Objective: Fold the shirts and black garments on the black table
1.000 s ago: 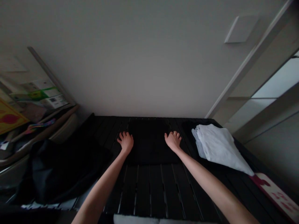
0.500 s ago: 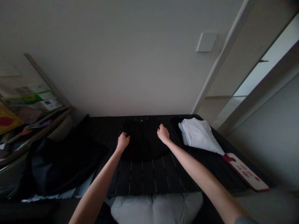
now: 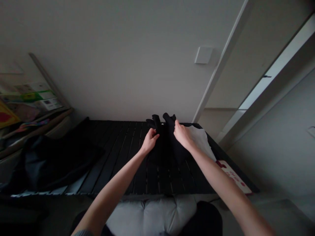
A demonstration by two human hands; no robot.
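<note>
A black piece of clothing hangs between my two hands, lifted off the dark slatted table, its upper edges bunched up. My left hand is closed on its left edge. Gripping the right edge is my right hand, fingers closed. What kind of garment it is cannot be made out in the dim light. Just behind my right hand lies a folded white cloth, partly covered by the hand and the black fabric.
A red-edged white board with red marks lies at the table's right side. More black cloth is heaped on the left, beside a bin of packets. A grey cushion sits at the front edge; a wall rises behind.
The black garment lay flat on the slats and is now raised, with its edges gathered up. Both hands have moved right, and the view has shifted a little.
</note>
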